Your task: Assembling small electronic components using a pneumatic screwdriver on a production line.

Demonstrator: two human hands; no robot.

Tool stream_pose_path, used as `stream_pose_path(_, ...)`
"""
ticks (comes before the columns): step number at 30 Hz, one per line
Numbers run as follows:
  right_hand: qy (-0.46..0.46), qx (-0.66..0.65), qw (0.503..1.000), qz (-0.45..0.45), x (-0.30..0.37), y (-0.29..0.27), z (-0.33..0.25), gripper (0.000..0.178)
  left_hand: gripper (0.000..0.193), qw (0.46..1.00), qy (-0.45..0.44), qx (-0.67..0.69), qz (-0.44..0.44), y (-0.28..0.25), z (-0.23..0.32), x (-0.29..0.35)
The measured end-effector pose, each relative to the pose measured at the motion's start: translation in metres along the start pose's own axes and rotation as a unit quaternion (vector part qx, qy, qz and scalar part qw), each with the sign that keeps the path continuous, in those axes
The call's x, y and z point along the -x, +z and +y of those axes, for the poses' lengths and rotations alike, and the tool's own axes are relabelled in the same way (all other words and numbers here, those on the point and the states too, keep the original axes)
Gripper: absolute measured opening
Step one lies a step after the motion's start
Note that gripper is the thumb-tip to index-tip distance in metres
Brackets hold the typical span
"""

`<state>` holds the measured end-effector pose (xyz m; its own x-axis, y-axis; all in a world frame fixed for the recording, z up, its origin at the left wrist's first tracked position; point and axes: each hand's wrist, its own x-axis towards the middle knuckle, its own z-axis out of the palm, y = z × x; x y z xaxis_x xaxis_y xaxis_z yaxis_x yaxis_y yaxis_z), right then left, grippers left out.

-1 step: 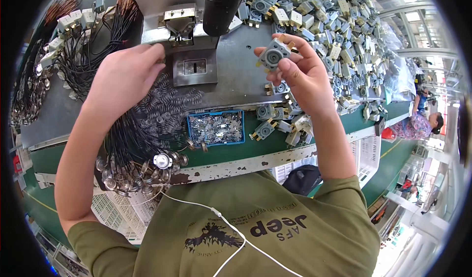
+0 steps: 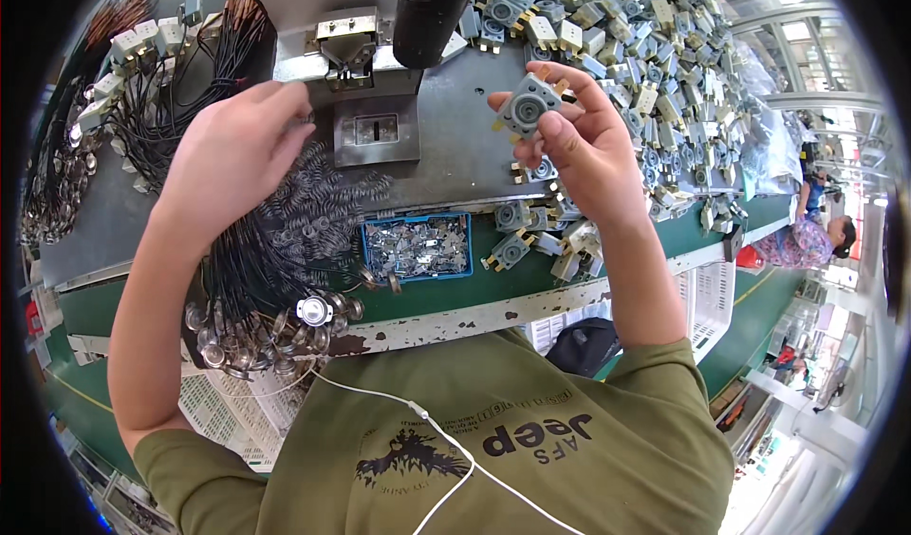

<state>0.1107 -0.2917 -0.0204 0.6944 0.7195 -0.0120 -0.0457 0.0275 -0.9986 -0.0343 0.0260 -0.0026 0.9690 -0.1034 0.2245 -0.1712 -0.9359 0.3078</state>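
Note:
My right hand [image 2: 593, 150] pinches a grey square electrical part [image 2: 529, 110] with a ringed round face and brass terminals, holding it above the table. To the left, my left hand [image 2: 232, 150] hovers over black wires and a heap of small metal springs [image 2: 327, 198], beside the metal press [image 2: 349, 51]. Its fingers are curled toward the thumb; whatever they hold is hidden. Between my hands sits the press's steel base block [image 2: 377, 131] with a slotted window. A blue tray [image 2: 418, 277] of small metal pieces lies nearer to me.
A large pile of similar grey and white parts [image 2: 617, 41] covers the right side. Wire bundles [image 2: 157, 98] with white blocks lie at the left. Round metal-capped wire ends [image 2: 275, 340] hang at the front edge. Another person [image 2: 807, 243] is far right.
My left hand has shifted slightly left, away from the press. The right hand and the grey part have barely moved.

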Motion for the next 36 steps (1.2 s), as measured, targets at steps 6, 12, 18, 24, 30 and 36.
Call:
stream_pose_path(6, -0.047, 0.021, 0.990, -0.131, -0.017, 0.043, -0.049, 0.053, 0.018, 0.980, -0.110, 0.164, 0.032, -0.029, 0.002, 0.017)
stream_pose_path(12, -0.040, 0.197, 0.968, -0.151, -0.026, 0.054, -0.027, 0.040, 0.020, 0.968, -0.122, 0.191, 0.109, -0.046, -0.007, 0.035)
stream_pose_path(18, -0.228, 0.504, 0.811, -0.192, -0.058, 0.070, -0.005, 0.041, 0.019, 0.965, -0.148, 0.190, 0.101, -0.047, -0.017, 0.051)
stream_pose_path(24, -0.320, 0.532, 0.778, -0.095, -0.045, 0.070, 0.029, 0.038, 0.020, 0.973, -0.130, 0.177, 0.069, -0.043, -0.010, 0.060)
stream_pose_path(30, -0.338, 0.566, 0.749, -0.067, -0.049, 0.076, 0.035, 0.041, 0.019, 0.978, -0.093, 0.187, -0.020, -0.046, -0.005, 0.064)
stream_pose_path(36, -0.335, 0.582, 0.741, -0.010, -0.043, 0.087, 0.051, 0.038, 0.016, 0.971, -0.067, 0.169, -0.156, -0.060, 0.007, 0.079)
